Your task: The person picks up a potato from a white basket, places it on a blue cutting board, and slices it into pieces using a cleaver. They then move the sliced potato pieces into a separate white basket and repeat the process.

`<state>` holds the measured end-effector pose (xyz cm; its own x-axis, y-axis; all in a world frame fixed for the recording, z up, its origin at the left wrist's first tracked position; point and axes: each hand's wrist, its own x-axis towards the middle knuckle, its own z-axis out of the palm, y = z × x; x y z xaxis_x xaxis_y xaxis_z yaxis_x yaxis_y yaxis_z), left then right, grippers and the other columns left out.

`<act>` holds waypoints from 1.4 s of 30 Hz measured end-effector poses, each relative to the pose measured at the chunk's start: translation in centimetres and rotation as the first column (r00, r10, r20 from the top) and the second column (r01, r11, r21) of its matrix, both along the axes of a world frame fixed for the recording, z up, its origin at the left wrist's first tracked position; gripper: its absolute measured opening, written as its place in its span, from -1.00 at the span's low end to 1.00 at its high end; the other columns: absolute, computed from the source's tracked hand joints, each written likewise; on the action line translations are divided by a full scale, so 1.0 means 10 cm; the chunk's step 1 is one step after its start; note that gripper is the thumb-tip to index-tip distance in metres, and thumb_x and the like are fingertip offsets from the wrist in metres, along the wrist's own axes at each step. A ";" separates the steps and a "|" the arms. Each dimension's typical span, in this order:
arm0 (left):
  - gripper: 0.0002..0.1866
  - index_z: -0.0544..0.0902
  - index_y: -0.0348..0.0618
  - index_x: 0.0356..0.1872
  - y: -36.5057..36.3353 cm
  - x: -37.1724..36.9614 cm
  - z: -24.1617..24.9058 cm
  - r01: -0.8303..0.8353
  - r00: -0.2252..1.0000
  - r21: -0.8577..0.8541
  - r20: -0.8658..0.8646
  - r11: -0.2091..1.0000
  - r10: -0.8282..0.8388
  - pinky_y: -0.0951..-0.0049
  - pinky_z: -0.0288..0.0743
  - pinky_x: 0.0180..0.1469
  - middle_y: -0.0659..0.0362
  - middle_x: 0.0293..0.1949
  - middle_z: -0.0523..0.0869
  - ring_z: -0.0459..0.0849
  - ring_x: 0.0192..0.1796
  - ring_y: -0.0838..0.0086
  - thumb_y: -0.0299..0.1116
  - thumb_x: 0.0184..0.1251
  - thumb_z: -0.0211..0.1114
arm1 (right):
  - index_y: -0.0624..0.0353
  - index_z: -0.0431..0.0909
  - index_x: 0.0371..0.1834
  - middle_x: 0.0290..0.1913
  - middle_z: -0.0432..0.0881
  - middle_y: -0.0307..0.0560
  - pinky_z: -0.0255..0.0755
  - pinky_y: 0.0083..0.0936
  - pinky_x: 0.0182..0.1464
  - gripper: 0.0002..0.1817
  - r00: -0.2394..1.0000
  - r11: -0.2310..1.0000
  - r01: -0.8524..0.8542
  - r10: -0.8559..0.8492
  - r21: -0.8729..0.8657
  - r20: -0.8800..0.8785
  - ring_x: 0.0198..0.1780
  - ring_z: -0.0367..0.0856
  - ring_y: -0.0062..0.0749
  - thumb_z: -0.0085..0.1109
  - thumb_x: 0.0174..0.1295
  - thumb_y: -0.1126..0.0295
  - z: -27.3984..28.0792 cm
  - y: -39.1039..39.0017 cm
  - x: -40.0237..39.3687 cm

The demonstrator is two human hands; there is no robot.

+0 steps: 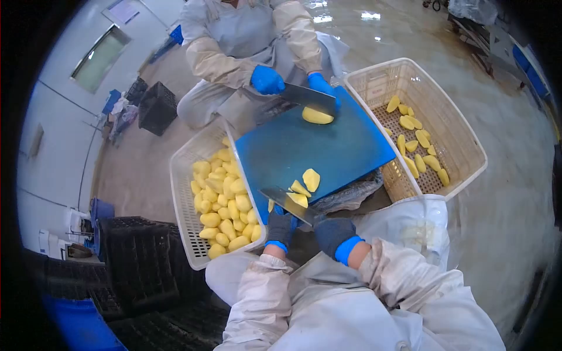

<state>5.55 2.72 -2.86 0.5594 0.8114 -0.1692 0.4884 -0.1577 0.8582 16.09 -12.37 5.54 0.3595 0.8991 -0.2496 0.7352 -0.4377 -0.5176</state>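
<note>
A knife [285, 203] with a broad blade lies across the near edge of the blue cutting board [319, 149]. My right hand [335, 235], in a dark glove over a blue one, is closed around its handle. My left hand [281, 227], gloved the same way, is beside the blade at the board's near corner; its fingertips are partly hidden behind the blade. Cut potato pieces [298, 199] lie just beyond the blade, and a larger piece [311, 179] is a little farther off.
Peeled potatoes fill a white crate [261, 241] at left. Another crate [466, 182] at right holds cut pieces. Across the board, a co-worker's blue-gloved hands [267, 80] hold a knife [307, 97] by a potato [317, 116]. Black crates [137, 257] stand at lower left.
</note>
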 end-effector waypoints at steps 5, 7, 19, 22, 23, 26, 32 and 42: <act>-0.54 0.36 -0.32 0.12 -0.22 0.07 0.29 -0.112 0.942 -0.410 0.245 0.905 0.228 0.39 0.64 -0.24 0.02 -0.06 0.57 0.63 -0.14 0.32 -0.59 0.13 0.13 | 0.17 0.58 -0.31 -0.36 0.62 0.17 0.46 -0.09 -0.27 -0.71 0.998 0.998 -0.052 0.053 0.034 -0.035 -0.31 0.62 0.02 -0.07 0.13 0.22 -0.10 0.03 0.28; -0.52 0.33 -0.34 0.14 -0.22 0.01 0.25 -0.013 0.989 -0.134 0.143 0.991 0.032 0.42 0.65 -0.31 -0.01 -0.04 0.56 0.62 -0.11 0.31 -0.59 0.14 0.12 | 0.17 0.58 -0.30 -0.37 0.62 0.18 0.45 -0.08 -0.27 -0.69 0.994 0.997 -0.040 0.047 0.071 -0.097 -0.32 0.61 0.03 -0.07 0.14 0.19 -0.07 -0.06 0.36; -0.62 0.43 -0.22 0.01 -0.09 0.16 -0.23 -0.221 0.959 -0.047 0.171 0.974 0.226 0.39 0.56 -0.31 0.11 -0.16 0.57 0.60 -0.22 0.34 -0.42 0.14 0.21 | 0.08 0.40 -0.06 -0.58 0.40 -0.29 0.31 -0.69 -0.64 -0.74 0.505 0.821 0.570 -0.330 0.021 -0.797 -0.61 0.42 -0.63 0.11 0.22 0.29 -0.06 -0.79 0.33; -0.61 0.43 -0.22 0.01 -0.24 0.16 0.22 -0.259 0.891 -0.400 0.252 0.879 0.377 0.40 0.55 -0.27 0.11 -0.16 0.57 0.58 -0.19 0.35 -0.41 0.13 0.23 | 0.10 0.42 -0.20 -0.66 0.45 -0.20 0.33 -0.53 -0.64 -0.77 0.426 0.770 0.638 -0.345 0.007 -0.836 -0.68 0.43 -0.54 0.06 0.24 0.20 -0.15 -0.82 0.32; -0.61 0.43 -0.22 0.01 -0.28 0.15 0.34 -0.254 0.790 -0.630 0.303 0.734 0.534 0.40 0.55 -0.26 0.11 -0.16 0.57 0.58 -0.16 0.36 -0.41 0.13 0.22 | 0.11 0.41 -0.20 -0.65 0.45 -0.18 0.33 -0.53 -0.65 -0.77 0.431 0.783 0.622 -0.354 -0.011 -0.830 -0.68 0.43 -0.54 0.06 0.24 0.21 -0.13 -0.82 0.32; -0.51 0.35 -0.08 0.18 -0.09 -0.09 -0.19 -0.067 0.809 -0.529 0.467 0.846 0.357 0.37 0.51 -0.17 0.12 -0.01 0.49 0.52 -0.07 0.33 -0.46 0.15 0.09 | 0.13 0.41 -0.19 -0.64 0.46 -0.16 0.34 -0.54 -0.65 -0.77 0.414 0.791 0.611 -0.357 -0.035 -0.837 -0.68 0.43 -0.54 0.06 0.24 0.23 -0.15 -0.82 0.29; -0.55 0.33 -0.06 0.19 -0.39 0.05 0.63 0.084 0.668 -0.750 0.530 0.656 0.522 0.38 0.51 -0.11 0.16 -0.01 0.49 0.53 -0.03 0.39 -0.49 0.25 0.01 | 0.21 0.39 -0.14 -0.60 0.47 -0.15 0.36 -0.56 -0.65 -0.72 0.350 0.818 0.570 -0.327 -0.078 -0.878 -0.65 0.44 -0.54 0.08 0.23 0.25 -0.07 -0.97 0.09; -0.54 0.26 -0.15 0.26 -0.57 0.43 1.27 0.260 0.590 -0.576 0.730 0.775 0.345 0.32 0.48 -0.01 0.11 0.10 0.46 0.48 0.10 0.32 -0.51 0.30 -0.02 | 0.28 0.40 -0.16 -0.52 0.50 -0.09 0.43 -0.52 -0.54 -0.65 0.414 0.984 0.162 -0.137 -0.076 -0.900 -0.57 0.50 -0.48 0.05 0.23 0.17 -0.12 -0.99 0.08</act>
<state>9.89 -3.01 9.87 0.6707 0.7318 -0.1211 -0.4088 0.5009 0.7628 16.92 -22.26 4.30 0.0707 0.8638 -0.4988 -0.2297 -0.4725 -0.8509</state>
